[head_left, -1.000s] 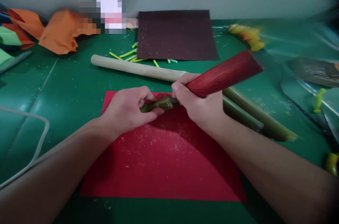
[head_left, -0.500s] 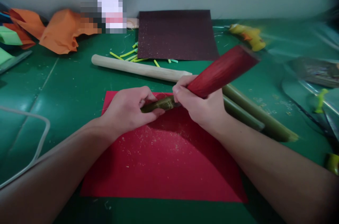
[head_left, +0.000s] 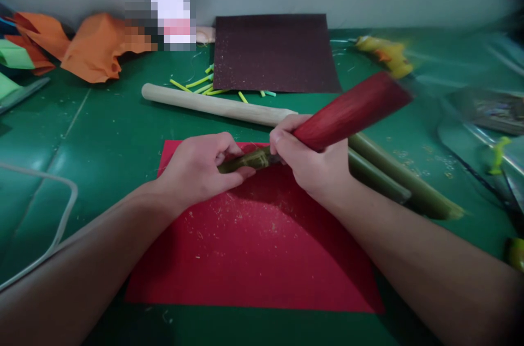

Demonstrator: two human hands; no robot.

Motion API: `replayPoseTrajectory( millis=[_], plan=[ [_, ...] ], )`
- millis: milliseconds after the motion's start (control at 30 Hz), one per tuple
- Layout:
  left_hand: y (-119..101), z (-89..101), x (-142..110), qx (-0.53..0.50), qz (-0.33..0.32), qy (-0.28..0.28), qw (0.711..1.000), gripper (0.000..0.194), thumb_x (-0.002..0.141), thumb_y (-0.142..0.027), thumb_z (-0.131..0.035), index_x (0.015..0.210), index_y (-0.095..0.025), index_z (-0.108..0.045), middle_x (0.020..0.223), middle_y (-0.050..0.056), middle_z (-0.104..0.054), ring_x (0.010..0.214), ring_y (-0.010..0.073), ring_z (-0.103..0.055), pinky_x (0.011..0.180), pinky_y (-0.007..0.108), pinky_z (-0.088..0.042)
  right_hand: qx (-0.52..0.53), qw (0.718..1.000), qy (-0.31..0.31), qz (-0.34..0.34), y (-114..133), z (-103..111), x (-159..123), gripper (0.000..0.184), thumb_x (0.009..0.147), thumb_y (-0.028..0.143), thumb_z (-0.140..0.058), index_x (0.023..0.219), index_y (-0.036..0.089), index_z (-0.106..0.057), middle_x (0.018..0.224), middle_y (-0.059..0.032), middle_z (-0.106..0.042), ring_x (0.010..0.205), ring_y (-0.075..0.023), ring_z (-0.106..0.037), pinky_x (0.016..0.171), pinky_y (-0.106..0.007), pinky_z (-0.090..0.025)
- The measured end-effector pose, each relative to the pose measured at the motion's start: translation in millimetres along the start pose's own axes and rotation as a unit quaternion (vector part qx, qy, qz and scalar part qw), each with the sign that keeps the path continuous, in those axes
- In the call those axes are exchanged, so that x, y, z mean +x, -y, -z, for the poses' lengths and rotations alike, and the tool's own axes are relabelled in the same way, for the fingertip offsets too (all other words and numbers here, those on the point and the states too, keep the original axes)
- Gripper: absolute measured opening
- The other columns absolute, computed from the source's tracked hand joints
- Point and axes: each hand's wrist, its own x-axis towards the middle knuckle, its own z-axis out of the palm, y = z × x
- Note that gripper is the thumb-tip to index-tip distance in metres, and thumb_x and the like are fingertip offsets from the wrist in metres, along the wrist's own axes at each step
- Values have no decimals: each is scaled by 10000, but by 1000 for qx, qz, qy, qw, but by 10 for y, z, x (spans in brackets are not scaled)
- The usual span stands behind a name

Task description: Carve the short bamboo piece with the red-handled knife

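Pinched between the thumb and fingers of my left hand [head_left: 198, 168] is a green bamboo piece [head_left: 257, 160] with pale scraped marks. My right hand [head_left: 313, 163] is wrapped round a red-handled carving tool [head_left: 352, 111], whose thick handle slants up to the right. The tool's working end, mostly hidden by my fingers, meets the right end of the bamboo. Both hands are over a red sheet [head_left: 245, 264] sprinkled with fine shavings.
Behind my hands a pale wooden stick [head_left: 213, 106] lies across the green table [head_left: 110, 133]. Two bamboo lengths [head_left: 409, 182] rest beyond my right forearm. Further back are a dark sheet [head_left: 274, 54], yellow-green sticks [head_left: 198, 82], a yellow glue gun [head_left: 382, 54] and orange paper [head_left: 92, 48].
My right hand and the red-handled tool have shifted slightly right, and the handle leans a little lower. My left hand and the bamboo stay almost still.
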Motion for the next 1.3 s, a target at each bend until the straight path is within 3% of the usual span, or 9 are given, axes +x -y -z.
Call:
replayPoseTrajectory(
  millis=[100, 233, 433, 700, 833, 1033, 1300],
  plan=[
    [10, -4, -5, -1, 2, 1, 1000, 313, 773, -500, -717, 783, -191, -672, 518, -64, -408, 483, 86, -354, 462, 228, -275, 1, 1000, -2, -13, 8, -2, -1, 250, 775, 102, -609, 571, 235, -551, 551, 31, -517, 495, -104, -450, 487, -302, -392],
    [14, -14, -7, -14, 2, 11, 1000, 317, 774, -501, -717, 803, -189, -671, 589, -46, -519, 506, 84, -383, 464, 224, -289, -12, 999, 39, 3, 15, 8, 0, 282, 769, 104, -615, 548, 227, -491, 556, 27, -502, 528, -114, -466, 513, -301, -405],
    [-20, 1, -3, 1, 11, 8, 1000, 310, 771, -496, -727, 778, -192, -665, 518, -65, -403, 487, 88, -364, 472, 232, -275, -7, 1000, -1, -14, -2, 3, -2, 231, 772, 128, -622, 580, 240, -559, 564, 23, -525, 520, -123, -495, 495, -309, -413],
    [1, -1, -2, -17, 13, 15, 1000, 313, 769, -496, -725, 801, -190, -664, 580, -49, -505, 506, 87, -382, 462, 231, -275, -27, 998, 50, -1, 22, 21, 8, 261, 746, 119, -615, 546, 234, -492, 564, 14, -515, 541, -125, -484, 514, -309, -426],
    [-10, 3, -2, -2, 16, 9, 1000, 332, 767, -518, -721, 792, -190, -672, 517, -68, -388, 485, 87, -340, 464, 235, -268, -17, 1000, 20, 3, 1, -4, 0, 288, 747, 116, -600, 529, 231, -450, 563, 12, -516, 546, -128, -484, 509, -312, -410],
    [-26, 1, -1, -2, 16, 7, 1000, 305, 769, -493, -726, 777, -192, -670, 518, -65, -389, 489, 89, -355, 471, 234, -276, 3, 1000, -12, -1, -11, -9, 2, 230, 761, 113, -616, 575, 241, -577, 550, 28, -522, 488, -108, -451, 476, -307, -381],
    [-11, -8, -3, -8, 16, 9, 1000, 318, 766, -503, -730, 783, -192, -664, 537, -57, -441, 493, 86, -367, 469, 227, -272, -8, 1000, 28, -3, 2, 19, 15, 255, 759, 121, -603, 550, 235, -514, 549, 26, -503, 515, -120, -467, 505, -307, -406]
  ],
)
